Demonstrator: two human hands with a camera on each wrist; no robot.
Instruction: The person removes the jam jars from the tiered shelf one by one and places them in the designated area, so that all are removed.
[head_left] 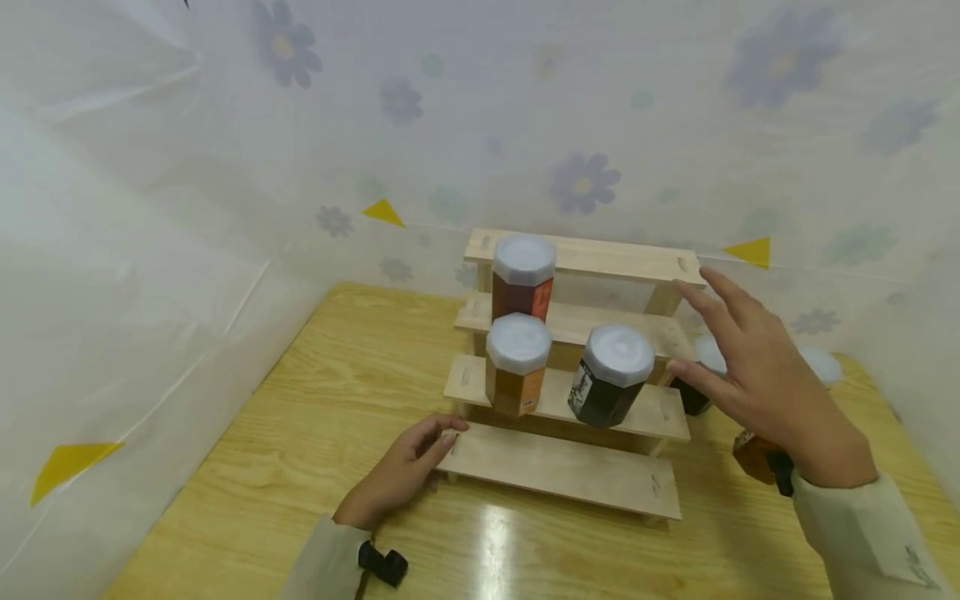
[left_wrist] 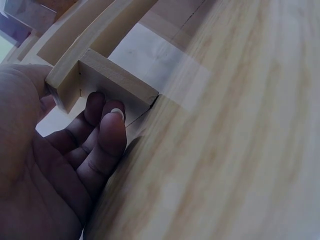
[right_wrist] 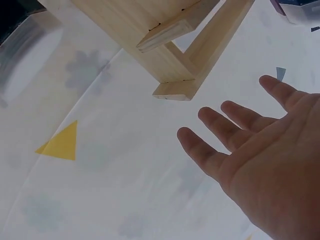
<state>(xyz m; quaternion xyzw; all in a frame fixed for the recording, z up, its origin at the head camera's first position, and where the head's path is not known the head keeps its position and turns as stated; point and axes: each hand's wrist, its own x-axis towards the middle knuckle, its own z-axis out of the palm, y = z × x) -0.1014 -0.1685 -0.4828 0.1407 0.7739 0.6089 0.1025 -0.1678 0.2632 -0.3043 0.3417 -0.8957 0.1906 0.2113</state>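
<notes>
- Wooden rack (head_left: 558, 392) is standing on the table (head_left: 360, 350), bearing an amber jar (head_left: 517, 371) and a dark jar (head_left: 611, 375) on its second-lowest shelf (head_left: 663, 407); a reddish jar (head_left: 522, 279) is standing behind the amber jar, its base hidden.
- Left hand (head_left: 408, 462) is curling its fingers round the left end of the lowest shelf (head_left: 555, 467).
- Right hand (head_left: 772, 383) is spreading its fingers, holding nothing, near the right end of the top shelf (head_left: 622, 257).
- Steadying well is probably calling for a light, level left grip, with right fingers clearing the jars' lids.
</notes>
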